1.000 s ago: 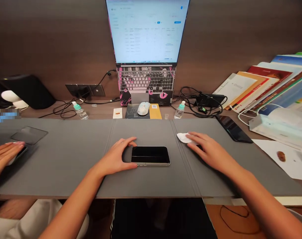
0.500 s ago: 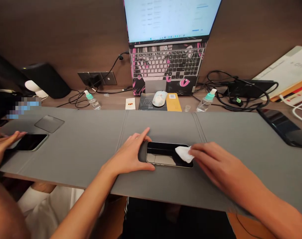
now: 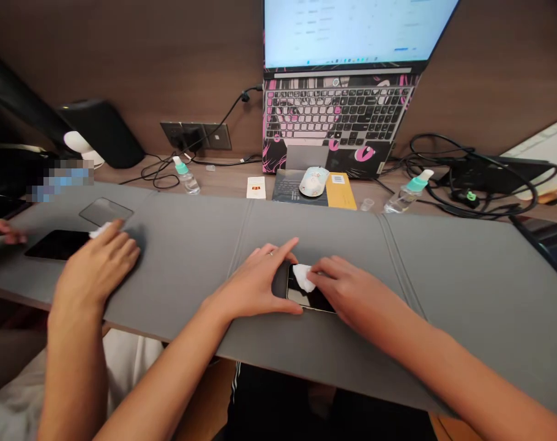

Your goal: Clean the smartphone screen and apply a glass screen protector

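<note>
And here's the right grip (image 3: pixel 345 285), fingertips pinched together on a white wad (image 3: pixel 302 277), pressing it to the phone (image 3: pixel 313 300) flat on the bench (image 3: pixel 186 245), right between the two hands! The left grip (image 3: pixel 255 285) stands wide, thumb at the phone's near edge, fingers by the far one, framing that end without clamping down. This looks like the wiping stage, and the next stroke seems to call for light, even pressure while the left grip steadies the phone. Now the containers: well beyond the left grip, off to its left, a bottle (image 3: pixel 186 177) with a pale green collar; beyond the right grip, to its right, a matching bottle (image 3: pixel 401 199). Both seem to hold clear liquid, levels hard to read. Left of the left grip, a co-worker's hand (image 3: pixel 99 260) works beside another dark phone (image 3: pixel 58 244).
</note>
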Tool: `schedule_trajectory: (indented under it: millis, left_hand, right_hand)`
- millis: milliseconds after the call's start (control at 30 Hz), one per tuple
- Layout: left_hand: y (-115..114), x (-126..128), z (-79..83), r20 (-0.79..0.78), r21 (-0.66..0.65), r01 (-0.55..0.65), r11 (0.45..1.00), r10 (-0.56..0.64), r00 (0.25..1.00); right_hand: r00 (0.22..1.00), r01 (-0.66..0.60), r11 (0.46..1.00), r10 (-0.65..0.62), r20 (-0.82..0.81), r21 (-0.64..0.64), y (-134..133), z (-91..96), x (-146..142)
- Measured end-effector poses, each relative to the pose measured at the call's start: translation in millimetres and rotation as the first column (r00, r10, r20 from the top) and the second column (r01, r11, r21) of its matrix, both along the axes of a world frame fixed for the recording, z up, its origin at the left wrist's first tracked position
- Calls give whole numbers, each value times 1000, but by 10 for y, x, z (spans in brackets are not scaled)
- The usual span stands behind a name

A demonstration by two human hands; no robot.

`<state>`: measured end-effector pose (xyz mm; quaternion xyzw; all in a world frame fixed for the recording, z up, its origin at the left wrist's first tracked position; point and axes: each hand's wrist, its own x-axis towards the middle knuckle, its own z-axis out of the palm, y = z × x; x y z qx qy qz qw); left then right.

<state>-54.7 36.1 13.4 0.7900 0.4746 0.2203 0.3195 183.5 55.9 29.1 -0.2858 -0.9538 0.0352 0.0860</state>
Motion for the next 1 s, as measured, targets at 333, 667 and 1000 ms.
schedule_trajectory:
  millis: [333, 667, 1000]
  left_hand:
    - [7, -5, -8, 28, 3, -7, 1000, 7, 1000]
    - [10, 3, -42, 34, 24, -36, 999, 35, 999]
    - [63, 0, -74, 152, 15, 3, 1000, -5, 988]
  right_hand:
    - [997, -73, 994, 73, -7, 80, -318, -1, 53]
    - [985, 104, 993, -110, 135, 50, -26, 105, -280]
    - [956, 228, 972, -215, 197, -48, -110, 200, -114]
